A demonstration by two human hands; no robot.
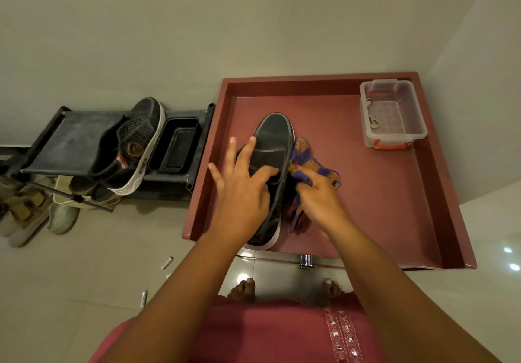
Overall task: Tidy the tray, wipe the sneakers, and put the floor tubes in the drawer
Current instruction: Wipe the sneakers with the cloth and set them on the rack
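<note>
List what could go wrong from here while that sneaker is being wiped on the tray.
1. The sneaker is tilted on its side and the left hand only rests on it with spread fingers, so it may slip or roll.
2. The right hand bunches the cloth low beside the sole, so parts may go unwiped.
3. Two tubes lie loose on the floor near the bare feet, easy to step on.

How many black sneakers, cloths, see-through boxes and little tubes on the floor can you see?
Black sneakers: 2, one on the tray under the left hand, sneaker, and one on the rack
Cloths: 1, gripped by the right hand, cloth
Clear boxes: 1
Floor tubes: 2
Total: 6
</note>
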